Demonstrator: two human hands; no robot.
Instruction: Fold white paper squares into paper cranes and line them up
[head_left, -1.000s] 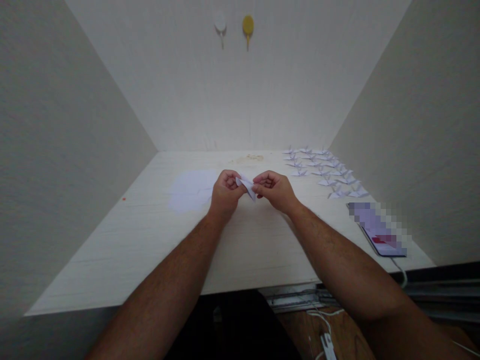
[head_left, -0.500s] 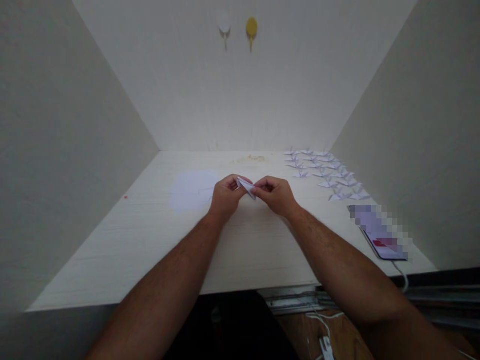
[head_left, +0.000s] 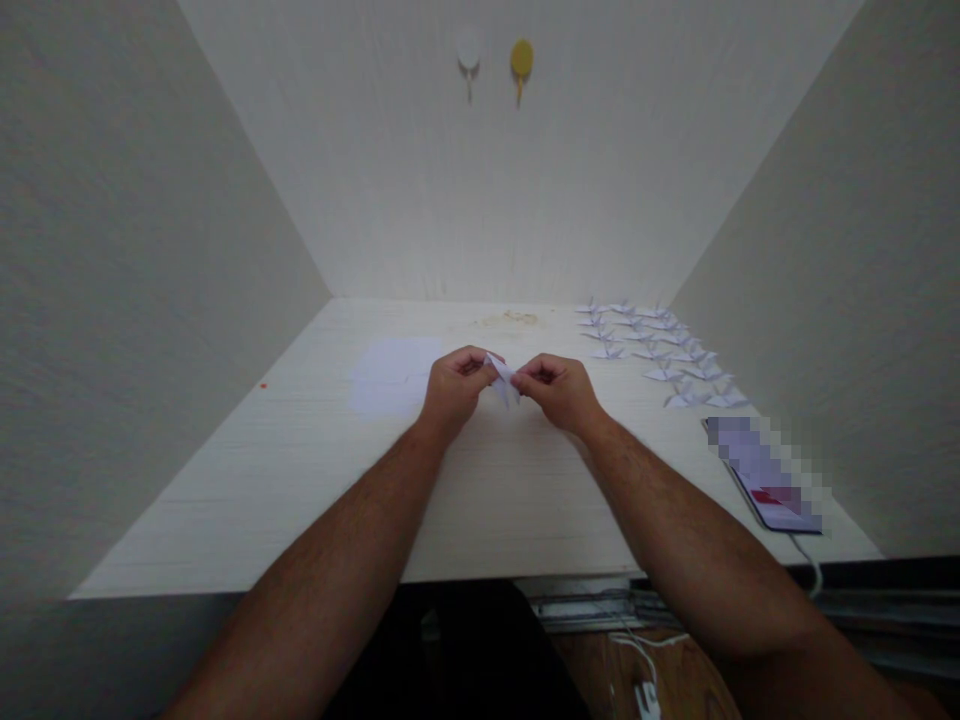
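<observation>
A small piece of folded white paper (head_left: 503,379) is held between my two hands above the middle of the table. My left hand (head_left: 459,382) pinches its upper left side between thumb and fingers. On the right side, my right hand (head_left: 556,387) grips the paper's edge with thumb and forefinger. The paper has pointed ends, two of them hanging downward. Flat white paper (head_left: 390,375) lies on the table just left of my left hand. Several folded white paper cranes (head_left: 664,372) stand in rows at the back right.
A phone (head_left: 765,475) with a cable lies near the right edge of the white table (head_left: 300,500). Walls rise at the left, right and back. Two hooks, one white (head_left: 468,48) and one yellow (head_left: 522,58), are on the back wall. A small red speck (head_left: 263,386) lies at the left.
The folded paper has turned a little in my fingers, and its lower points have spread apart. Both hands keep their pinch. The whole view has shifted slightly.
</observation>
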